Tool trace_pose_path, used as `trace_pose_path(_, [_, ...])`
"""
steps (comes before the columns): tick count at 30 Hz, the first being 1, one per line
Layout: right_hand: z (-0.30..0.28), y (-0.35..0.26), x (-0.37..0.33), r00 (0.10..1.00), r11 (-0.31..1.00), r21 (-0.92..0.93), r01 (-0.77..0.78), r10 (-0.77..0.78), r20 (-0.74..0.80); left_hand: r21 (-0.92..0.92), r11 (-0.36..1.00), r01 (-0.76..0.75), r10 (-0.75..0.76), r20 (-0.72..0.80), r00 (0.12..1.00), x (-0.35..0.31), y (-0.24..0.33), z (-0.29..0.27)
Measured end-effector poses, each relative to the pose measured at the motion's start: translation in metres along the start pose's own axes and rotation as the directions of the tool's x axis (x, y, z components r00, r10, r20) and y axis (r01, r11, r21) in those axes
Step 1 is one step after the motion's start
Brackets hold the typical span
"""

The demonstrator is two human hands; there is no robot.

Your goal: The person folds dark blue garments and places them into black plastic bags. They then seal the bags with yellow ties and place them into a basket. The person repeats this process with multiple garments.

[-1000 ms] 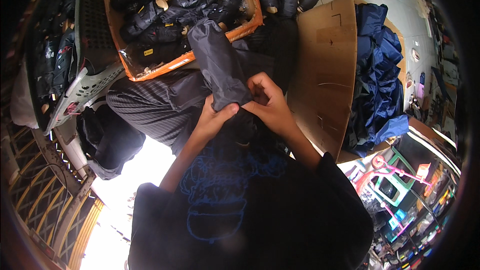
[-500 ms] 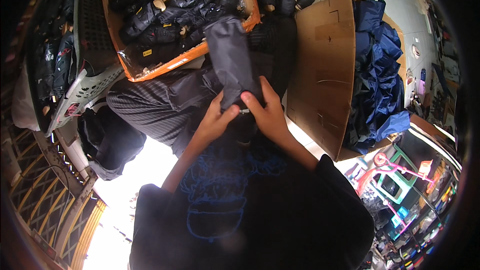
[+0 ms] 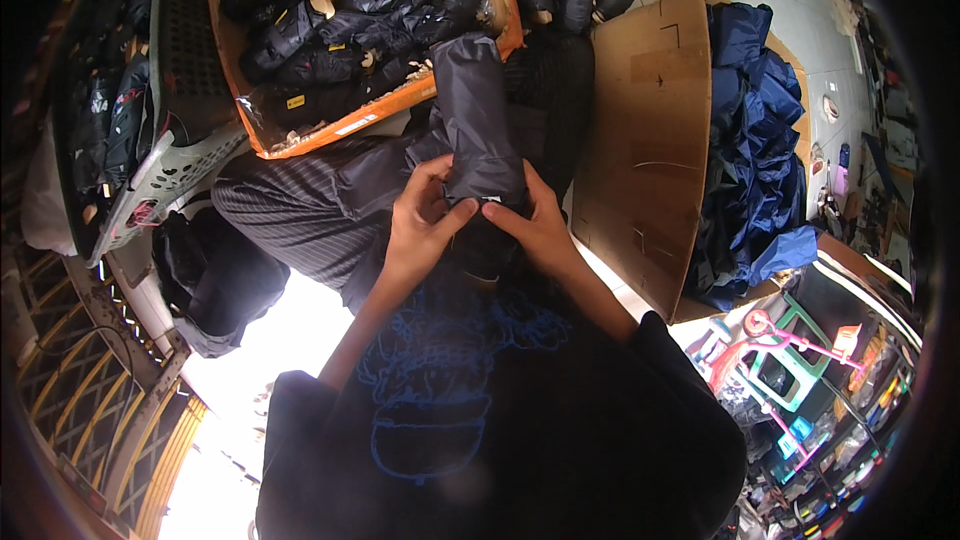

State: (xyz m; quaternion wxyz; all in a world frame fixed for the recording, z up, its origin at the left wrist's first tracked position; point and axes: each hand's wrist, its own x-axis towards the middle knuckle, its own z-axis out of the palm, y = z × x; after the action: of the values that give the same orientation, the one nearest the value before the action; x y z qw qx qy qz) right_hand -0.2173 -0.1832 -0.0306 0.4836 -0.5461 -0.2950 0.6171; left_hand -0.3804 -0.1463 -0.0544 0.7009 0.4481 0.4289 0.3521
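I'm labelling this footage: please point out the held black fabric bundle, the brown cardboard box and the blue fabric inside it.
Black fabric bundle (image 3: 474, 115): head view, middle of its body.
Brown cardboard box (image 3: 640, 145): head view, its broad side wall.
Blue fabric (image 3: 752, 155): head view, middle of the pile.

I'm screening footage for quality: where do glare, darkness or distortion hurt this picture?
Head view: glare burns out an area left of the black shirt; the black pouch contrasts weakly with the dark trousers; distortion bows the yellow lattice near the rim.
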Motion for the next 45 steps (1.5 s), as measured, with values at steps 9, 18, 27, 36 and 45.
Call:
trace_pose_path(9, [0.009, -0.001, 0.002, 0.998, 0.994, -0.103, -0.03, 0.036, 0.056, -0.464, 0.869, 0.173, -0.124, 0.135, 0.983, 0.022, 0.003, 0.008])
trace_pose_path(18, [0.011, -0.001, -0.003, 0.989, 0.989, 0.017, -0.144, 0.144, 0.027, -0.328, 0.939, 0.102, -0.081, 0.077, 0.994, 0.019, 0.012, 0.012])
trace_pose_path(27, [0.016, 0.007, -0.009, 0.981, 0.983, 0.013, -0.185, 0.185, -0.05, -0.536, 0.803, 0.262, -0.243, 0.108, 0.964, 0.013, 0.021, 0.009])
trace_pose_path(36, [0.023, 0.012, -0.012, 0.969, 0.969, -0.072, -0.238, 0.232, -0.08, -0.275, 0.941, 0.199, -0.214, -0.026, 0.977, 0.002, 0.018, 0.017])
trace_pose_path(45, [0.018, 0.017, -0.019, 0.989, 0.973, -0.187, -0.134, 0.144, 0.037, -0.361, 0.923, 0.132, -0.125, 0.041, 0.991, 0.003, -0.002, 0.012])
